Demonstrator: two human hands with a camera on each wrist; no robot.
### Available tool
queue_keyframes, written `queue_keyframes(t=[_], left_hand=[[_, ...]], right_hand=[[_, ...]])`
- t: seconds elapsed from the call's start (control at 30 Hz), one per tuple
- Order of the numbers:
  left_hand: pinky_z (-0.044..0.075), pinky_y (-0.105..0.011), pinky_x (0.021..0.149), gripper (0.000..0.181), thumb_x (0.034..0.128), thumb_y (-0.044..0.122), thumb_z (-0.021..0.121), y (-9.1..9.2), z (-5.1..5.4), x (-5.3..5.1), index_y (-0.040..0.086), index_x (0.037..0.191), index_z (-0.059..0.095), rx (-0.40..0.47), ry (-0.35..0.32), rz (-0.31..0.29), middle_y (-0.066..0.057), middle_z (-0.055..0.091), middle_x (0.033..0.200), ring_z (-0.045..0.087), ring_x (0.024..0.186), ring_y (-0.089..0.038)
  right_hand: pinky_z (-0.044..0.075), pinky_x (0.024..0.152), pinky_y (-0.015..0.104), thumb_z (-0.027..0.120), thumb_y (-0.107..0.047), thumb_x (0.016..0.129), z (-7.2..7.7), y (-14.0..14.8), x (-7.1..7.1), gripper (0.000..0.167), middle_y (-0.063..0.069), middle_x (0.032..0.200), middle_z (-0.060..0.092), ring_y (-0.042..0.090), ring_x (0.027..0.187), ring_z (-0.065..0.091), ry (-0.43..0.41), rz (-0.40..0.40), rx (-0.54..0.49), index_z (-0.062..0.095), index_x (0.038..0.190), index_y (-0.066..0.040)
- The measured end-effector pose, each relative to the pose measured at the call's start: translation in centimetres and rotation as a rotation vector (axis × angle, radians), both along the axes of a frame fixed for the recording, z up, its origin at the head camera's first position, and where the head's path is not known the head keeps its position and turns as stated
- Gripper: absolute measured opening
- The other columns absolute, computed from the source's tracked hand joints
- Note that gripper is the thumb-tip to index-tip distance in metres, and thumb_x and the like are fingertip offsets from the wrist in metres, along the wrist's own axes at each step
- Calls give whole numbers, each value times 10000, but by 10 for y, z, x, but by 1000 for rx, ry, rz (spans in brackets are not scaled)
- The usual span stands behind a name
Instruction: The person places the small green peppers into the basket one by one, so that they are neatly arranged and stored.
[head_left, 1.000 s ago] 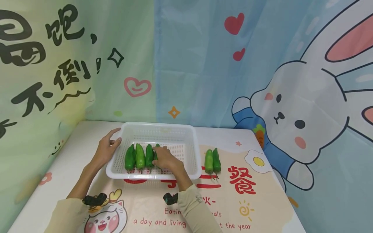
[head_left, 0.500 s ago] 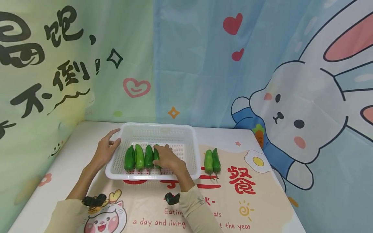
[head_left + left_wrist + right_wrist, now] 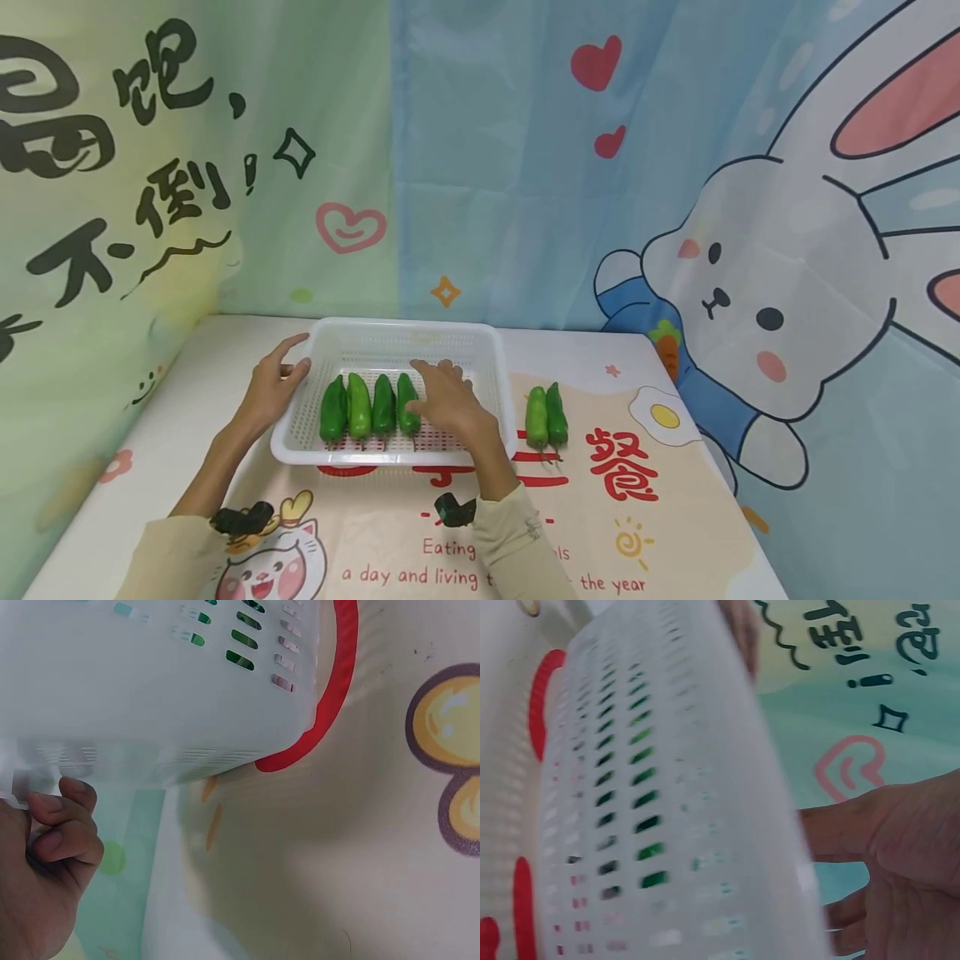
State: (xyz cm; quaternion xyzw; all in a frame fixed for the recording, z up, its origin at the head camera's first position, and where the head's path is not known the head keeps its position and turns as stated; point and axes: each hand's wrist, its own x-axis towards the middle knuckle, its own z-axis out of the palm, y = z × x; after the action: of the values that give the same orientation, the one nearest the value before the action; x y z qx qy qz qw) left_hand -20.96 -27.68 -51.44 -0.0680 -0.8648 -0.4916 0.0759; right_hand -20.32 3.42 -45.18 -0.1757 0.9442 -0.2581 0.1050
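**Soft, Even Light; Marked Blur in the Right Wrist View**

In the head view, the backdrop [image 3: 480,208] and tabletop [image 3: 701,521] are lit softly and evenly; the light source is not shown. A faint shadow is cast below the front rim of the basket [image 3: 375,457]. The printed rabbit [image 3: 780,283] is stretched toward the edge. In the left wrist view, dimmer light and soft-edged shadow are recorded. In the right wrist view, the basket wall is blurred and its slots are smeared.

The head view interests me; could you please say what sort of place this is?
Probably a staged tabletop set-up: a cartoon-printed backdrop hangs behind a table bearing a basket and peppers.
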Motion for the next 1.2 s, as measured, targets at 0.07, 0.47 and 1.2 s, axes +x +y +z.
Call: queue_keyframes(t=[0.07, 0.47, 1.2], left_hand=[[631, -274, 575, 569, 1164, 173, 511, 1, -1, 0, 15, 1683, 340, 2, -3, 1, -440, 723, 1167, 813, 759, -333], [626, -269, 582, 568, 1169, 183, 505, 2, 1, -1, 22, 1686, 333, -12, -6, 2, -436, 727, 1151, 804, 749, -301], [638, -292, 571, 564, 1168, 174, 501, 2, 0, 0, 10, 1681, 335, -15, -2, -1, -447, 719, 1144, 807, 749, -348]], right_hand=[[477, 1143, 647, 801, -236, 1010, 3, 5, 1, 714, 242, 1488, 575, 417, 1368, 548, 20, 5, -7, 489, 1646, -146], [489, 1169, 640, 797, -205, 1015, 30, 39, 13, 715, 221, 1555, 543, 413, 1448, 503, 90, -23, -93, 483, 1655, -149], [405, 1221, 742, 767, -114, 1016, 32, 116, 23, 677, 212, 1677, 453, 442, 1524, 438, 141, -271, -140, 515, 1640, -187]])
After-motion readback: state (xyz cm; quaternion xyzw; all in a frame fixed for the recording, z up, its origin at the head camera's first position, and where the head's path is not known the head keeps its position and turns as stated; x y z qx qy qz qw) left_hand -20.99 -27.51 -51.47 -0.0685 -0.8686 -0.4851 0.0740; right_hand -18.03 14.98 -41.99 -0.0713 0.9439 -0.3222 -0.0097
